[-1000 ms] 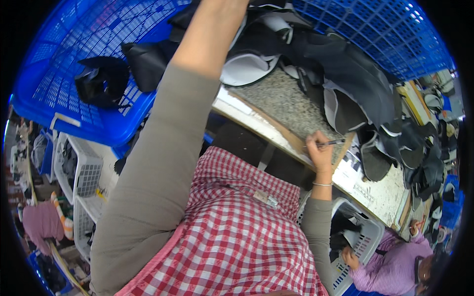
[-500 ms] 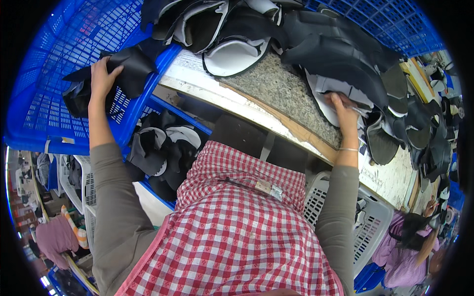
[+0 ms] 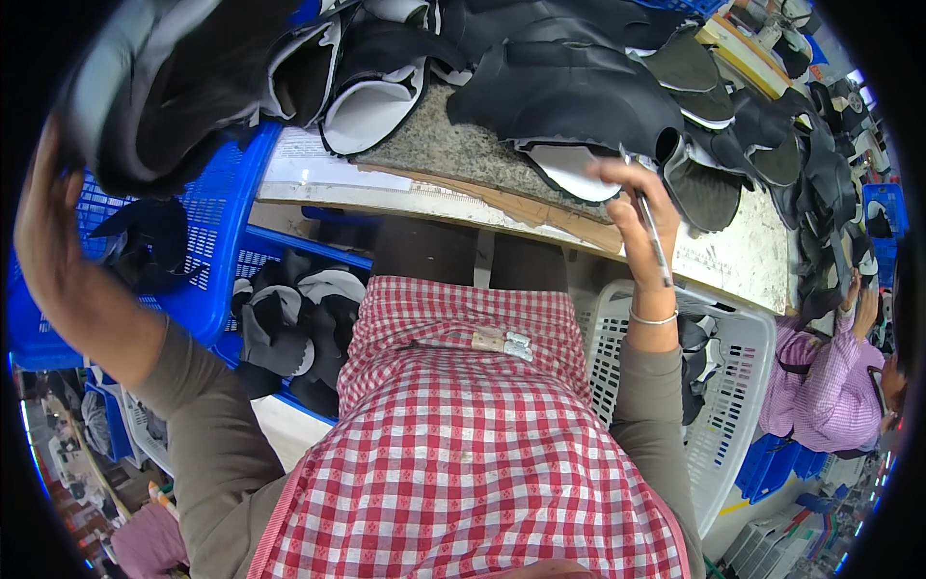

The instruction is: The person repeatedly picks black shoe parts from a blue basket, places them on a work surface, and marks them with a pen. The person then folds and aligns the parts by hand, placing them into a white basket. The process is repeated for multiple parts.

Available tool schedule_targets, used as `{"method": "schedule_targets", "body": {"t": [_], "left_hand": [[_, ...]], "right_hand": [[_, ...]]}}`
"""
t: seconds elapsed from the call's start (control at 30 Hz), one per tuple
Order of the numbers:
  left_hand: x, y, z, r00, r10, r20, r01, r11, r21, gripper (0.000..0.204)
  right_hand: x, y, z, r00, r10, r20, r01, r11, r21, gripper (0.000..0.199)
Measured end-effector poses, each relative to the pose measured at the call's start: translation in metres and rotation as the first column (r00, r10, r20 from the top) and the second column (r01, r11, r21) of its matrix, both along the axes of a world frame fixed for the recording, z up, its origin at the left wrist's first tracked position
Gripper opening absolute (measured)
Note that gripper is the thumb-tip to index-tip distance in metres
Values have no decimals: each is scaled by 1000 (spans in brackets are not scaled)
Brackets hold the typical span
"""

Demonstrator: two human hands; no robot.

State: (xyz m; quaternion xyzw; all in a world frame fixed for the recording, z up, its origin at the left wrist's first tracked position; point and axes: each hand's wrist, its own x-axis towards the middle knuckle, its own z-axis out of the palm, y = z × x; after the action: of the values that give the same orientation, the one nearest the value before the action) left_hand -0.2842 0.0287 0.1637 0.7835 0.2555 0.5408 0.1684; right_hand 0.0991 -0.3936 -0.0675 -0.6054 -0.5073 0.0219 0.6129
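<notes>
Over blue plastic basket, our left hand grasps black curved leathery piece; our right hand, slim silvery pen.

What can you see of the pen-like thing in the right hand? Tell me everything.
The pen-like tool is slim, straight and greyish with darker parts. It slants through the grip of the right hand, its lower end near the bracelet. Its upper end is blurred; metal or plastic, I can't tell.

Black pieces look smooth, kinda glossy, leather-ish; the white lining is matt. Scuffed tabletop, rough speckled slab, wood-looking strip along the front edge. Plastic blue basket.
</notes>
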Motion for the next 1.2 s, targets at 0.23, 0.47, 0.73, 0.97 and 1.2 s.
{"method": "schedule_targets", "body": {"t": [0.23, 0.47, 0.73, 0.97, 1.2], "left_hand": [[251, -1, -59, 745, -539, -393, 118, 686, -718, 28], [270, -119, -193, 882, -345, -321, 467, 729, 501, 30], [203, -146, -309, 742, -501, -445, 492, 858, -145, 40], [269, -96, -314, 810, -416, -414, 440, 897, -41, 21], [277, -78, -312, 706, -533, -467, 475, 845, -247, 31]], "right_hand": [[-29, 98, -6, 986, -132, -100, 150, 968, 200, 34], [-5, 151, -71, 937, -167, 307, 215, 968, -130, 28], [3, 143, -75, 989, -118, 86, 129, 982, -134, 28], [-10, 125, -76, 931, 93, -353, -207, 932, -299, 21], [-23, 163, -83, 946, -300, -127, 246, 913, -325, 26]]}}
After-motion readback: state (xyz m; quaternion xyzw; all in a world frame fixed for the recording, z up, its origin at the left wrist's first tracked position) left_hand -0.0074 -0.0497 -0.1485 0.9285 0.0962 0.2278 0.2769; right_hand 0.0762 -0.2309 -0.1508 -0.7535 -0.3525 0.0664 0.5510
